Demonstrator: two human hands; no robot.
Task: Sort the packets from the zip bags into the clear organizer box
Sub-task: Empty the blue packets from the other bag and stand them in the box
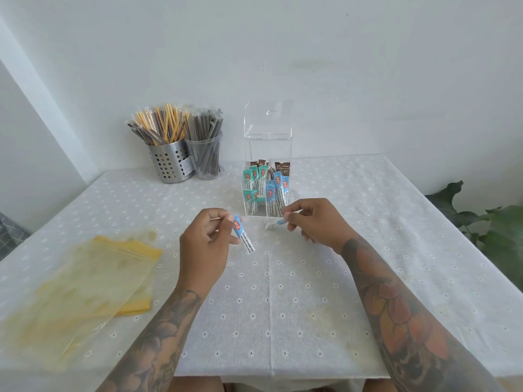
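Plain white wall point(311, 52), worktop point(297, 292) under white daisy-dotted cloth, green leafy plant point(492, 230) at right, soft even daylight

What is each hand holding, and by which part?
Left hand pinches a blue packet by its blue top end; right hand pinches another blue packet by its blue end.

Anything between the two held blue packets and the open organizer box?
Nothing visible. The left hand pinches one blue packet, the right hand another, both just in front of the clear organizer box. Its lid stands raised, top open; only bare tablecloth lies between.
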